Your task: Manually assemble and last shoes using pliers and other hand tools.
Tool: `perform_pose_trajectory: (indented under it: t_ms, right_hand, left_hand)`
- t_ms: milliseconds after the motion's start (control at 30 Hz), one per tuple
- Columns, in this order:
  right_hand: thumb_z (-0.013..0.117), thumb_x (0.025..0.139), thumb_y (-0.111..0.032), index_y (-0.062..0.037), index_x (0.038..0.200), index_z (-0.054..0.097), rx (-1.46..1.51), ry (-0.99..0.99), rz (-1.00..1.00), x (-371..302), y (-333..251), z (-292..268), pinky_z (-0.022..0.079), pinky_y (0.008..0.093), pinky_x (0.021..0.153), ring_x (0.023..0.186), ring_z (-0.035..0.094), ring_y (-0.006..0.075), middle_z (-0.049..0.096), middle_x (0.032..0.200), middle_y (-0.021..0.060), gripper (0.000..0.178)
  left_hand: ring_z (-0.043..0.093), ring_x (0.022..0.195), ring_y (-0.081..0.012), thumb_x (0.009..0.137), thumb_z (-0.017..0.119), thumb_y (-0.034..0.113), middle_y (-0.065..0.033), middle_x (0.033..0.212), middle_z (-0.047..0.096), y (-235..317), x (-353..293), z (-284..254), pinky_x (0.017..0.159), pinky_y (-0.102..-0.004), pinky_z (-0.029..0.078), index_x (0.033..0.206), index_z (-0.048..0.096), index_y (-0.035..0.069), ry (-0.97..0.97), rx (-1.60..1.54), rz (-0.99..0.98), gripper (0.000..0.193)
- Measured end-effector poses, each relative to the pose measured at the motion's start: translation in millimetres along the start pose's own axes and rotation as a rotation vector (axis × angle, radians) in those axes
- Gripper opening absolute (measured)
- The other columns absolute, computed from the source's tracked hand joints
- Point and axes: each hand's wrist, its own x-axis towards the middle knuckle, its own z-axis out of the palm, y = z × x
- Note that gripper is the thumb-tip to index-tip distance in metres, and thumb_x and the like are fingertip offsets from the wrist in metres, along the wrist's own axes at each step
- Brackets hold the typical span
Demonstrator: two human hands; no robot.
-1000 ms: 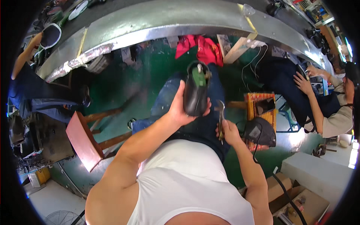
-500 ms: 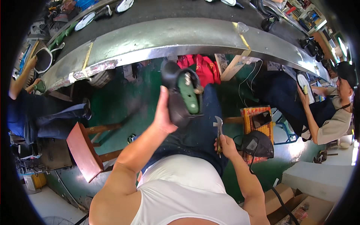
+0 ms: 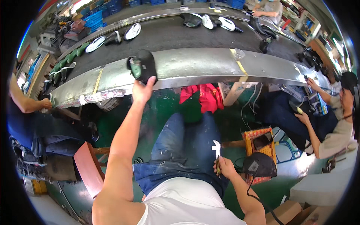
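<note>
While the right hand (image 3: pixel 226 167) keeps its fingers wrapped around the claw hammer (image 3: pixel 216 147) right of centre, the left hand (image 3: pixel 143 90) has carried the black shoe (image 3: pixel 148 64) from over the jeans (image 3: pixel 168 144) to the metal bench rim (image 3: pixel 187 64), upper left of centre, leaving shoe and hammer well apart. Thumb and partly hidden fingers clamp the shoe, smooth and rounded, a green last (image 3: pixel 135 68) showing in its opening; the hammer's curved head is shiny metal.

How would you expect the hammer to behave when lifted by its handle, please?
The hammer would probably feel top-heavy, since its shiny, metal-looking head is broader than the shaft. Its straight shaft suggests it should stay stiff.
</note>
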Motion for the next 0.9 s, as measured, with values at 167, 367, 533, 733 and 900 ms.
perform_pose_trajectory:
  t_ms: [167,367,533,733,900]
  right_hand:
    - [0.049,0.102,-0.028,0.0026,0.101,0.056,-0.106,-0.019,0.061,2.8,-24.4,-7.2,0.054,0.0312,0.055,0.062,0.063,0.0173,0.064,0.08,0.0105,0.032]
    - [0.063,0.092,-0.012,0.0011,0.101,0.061,-0.119,0.221,-0.229,35.4,-98.4,-20.7,0.051,0.0266,0.057,0.062,0.061,0.0107,0.063,0.076,0.0053,0.016]
    - [0.062,0.094,-0.012,-0.0001,0.118,0.055,0.077,0.59,-0.691,93.8,-174.5,-60.6,0.048,0.0226,0.067,0.073,0.056,0.0084,0.061,0.09,0.0038,0.027]
    - [0.064,0.094,-0.013,0.003,0.119,0.056,-0.182,1.03,-0.971,157.1,-249.2,-121.8,0.049,0.0299,0.075,0.08,0.058,0.0149,0.061,0.094,0.0059,0.031]
    - [0.065,0.093,-0.018,0.0032,0.117,0.056,-0.742,1.397,-0.979,193.4,-312.2,-196.6,0.047,0.0383,0.079,0.086,0.06,0.0317,0.059,0.094,0.0171,0.034]
  left_hand:
    - [0.066,0.101,-0.0413,0.078,0.077,0.035,-0.0257,0.106,0.067,38.5,23.6,19.3,0.089,-0.045,0.051,0.122,0.052,-0.002,0.035,0.027,0.147,0.063]
    - [0.06,0.114,-0.0398,0.083,0.071,0.044,-0.0262,0.114,0.065,27.8,117.7,43.7,0.099,-0.0442,0.045,0.132,0.045,-0.003,-0.096,0.174,0.099,0.072]
    - [0.058,0.117,-0.0391,0.086,0.068,0.046,-0.0279,0.122,0.062,18.5,210.0,82.2,0.1,-0.042,0.045,0.137,0.04,-0.006,-0.152,0.199,0.09,0.078]
    - [0.06,0.116,-0.0384,0.083,0.073,0.042,-0.0253,0.119,0.064,-4.4,274.4,104.0,0.099,-0.0406,0.046,0.132,0.046,-0.007,-0.251,0.357,0.076,0.074]
    - [0.036,0.138,-0.0395,0.073,0.072,0.012,-0.0267,0.146,0.039,5.6,271.0,118.3,0.113,-0.0437,0.029,0.145,0.033,-0.004,0.333,0.28,0.592,0.084]
